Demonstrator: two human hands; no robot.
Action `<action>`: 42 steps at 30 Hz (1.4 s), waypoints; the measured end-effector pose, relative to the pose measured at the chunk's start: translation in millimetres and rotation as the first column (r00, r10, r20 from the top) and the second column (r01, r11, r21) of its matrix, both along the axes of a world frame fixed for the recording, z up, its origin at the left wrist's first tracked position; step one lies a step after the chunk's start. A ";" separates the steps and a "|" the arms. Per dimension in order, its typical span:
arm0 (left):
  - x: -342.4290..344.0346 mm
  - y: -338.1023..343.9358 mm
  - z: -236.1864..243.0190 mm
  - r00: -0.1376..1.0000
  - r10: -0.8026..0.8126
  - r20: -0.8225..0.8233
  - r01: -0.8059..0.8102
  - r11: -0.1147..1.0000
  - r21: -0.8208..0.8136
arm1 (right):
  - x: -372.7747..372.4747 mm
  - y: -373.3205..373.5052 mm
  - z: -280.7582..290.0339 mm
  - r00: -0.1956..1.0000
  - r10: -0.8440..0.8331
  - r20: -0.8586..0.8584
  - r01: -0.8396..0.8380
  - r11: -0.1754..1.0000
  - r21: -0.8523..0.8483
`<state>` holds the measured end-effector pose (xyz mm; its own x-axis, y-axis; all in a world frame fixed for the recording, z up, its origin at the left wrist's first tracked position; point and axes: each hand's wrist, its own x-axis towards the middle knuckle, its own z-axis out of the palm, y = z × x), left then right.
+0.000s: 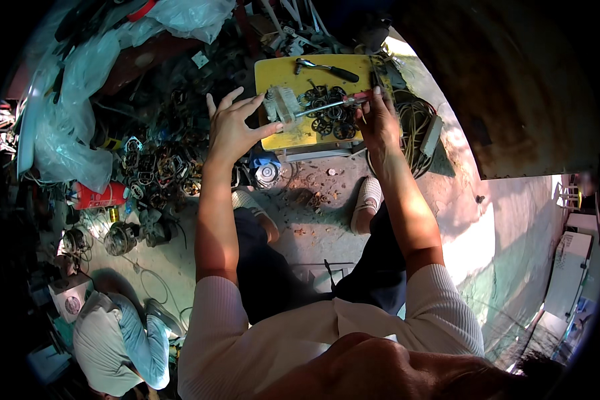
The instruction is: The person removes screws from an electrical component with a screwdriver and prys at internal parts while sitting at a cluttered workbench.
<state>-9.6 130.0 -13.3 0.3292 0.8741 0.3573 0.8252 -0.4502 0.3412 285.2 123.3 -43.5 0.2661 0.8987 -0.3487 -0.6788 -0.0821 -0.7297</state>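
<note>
My right hand (381,127) grips the red handle of a screwdriver (320,107), whose metal shaft points left over a yellow tabletop (273,72). Its tip reaches a clear, ribbed plastic piece (285,105) at the tabletop's left side. Beside that piece, my left hand (233,131) is open with its fingers spread; the thumb tip lies at its lower edge, and I cannot tell whether they touch. Several black, wheel-like parts (323,127) lie in a cluster beneath the shaft. Behind them rests a ratchet wrench (327,69) with a black handle.
Piled metal parts (160,163) cover the ground to the left, near a red canister (100,195) and plastic sheeting (80,157). Coiled cable (417,133) lies right of the table. A blue-and-white round part (267,173) sits below it. Another person (110,340) crouches at lower left.
</note>
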 end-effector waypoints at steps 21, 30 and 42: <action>-2.0 3.8 0.1 1.000 0.000 -0.029 0.000 1.000 -0.024 | -7.1 2.2 -0.5 0.999 -0.043 0.001 0.043 0.996 0.080; -2.9 4.5 -1.7 1.000 0.003 -0.031 -0.004 0.999 -0.036 | -7.8 1.7 -2.5 0.999 -0.036 0.005 0.035 0.998 0.052; -0.9 3.5 -1.1 1.000 -0.003 -0.030 0.001 0.999 -0.043 | -7.0 -0.7 -2.7 1.000 0.001 0.025 -0.003 0.998 0.066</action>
<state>-10.5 133.5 -14.4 0.3409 0.8877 0.3096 0.8345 -0.4374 0.3350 278.2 122.6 -46.2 0.2721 0.9201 -0.2818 -0.6600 -0.0347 -0.7505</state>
